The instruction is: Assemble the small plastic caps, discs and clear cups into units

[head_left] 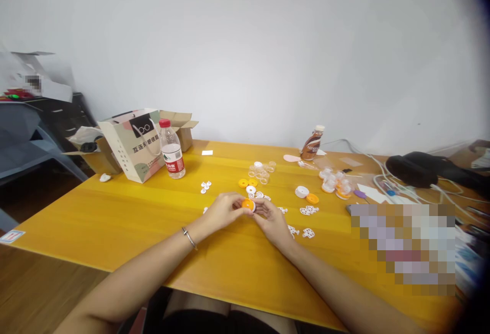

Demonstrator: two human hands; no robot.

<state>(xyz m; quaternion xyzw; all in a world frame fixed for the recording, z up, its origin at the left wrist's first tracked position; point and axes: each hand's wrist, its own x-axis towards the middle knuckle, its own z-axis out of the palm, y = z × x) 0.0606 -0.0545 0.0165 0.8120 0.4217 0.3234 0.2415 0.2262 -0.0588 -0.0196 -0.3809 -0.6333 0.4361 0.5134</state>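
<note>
Both my hands meet over the middle of the yellow wooden table (115, 216). My left hand (224, 210) and my right hand (271, 216) pinch a small round orange-and-white plastic piece (248, 204) between their fingertips. A thin bracelet sits on my left wrist. Around the hands lie several small white, orange and clear round parts: white toothed pieces (308, 210), an orange disc (243, 183), a white cap (302, 191) and clear rings (262, 169).
A water bottle (172, 149) with a red cap stands beside a paper gift bag (133, 142) and an open cardboard box (184, 127) at the back left. A brown drink bottle (313, 143) stands at the back. Cables and a black object (417, 168) lie at right.
</note>
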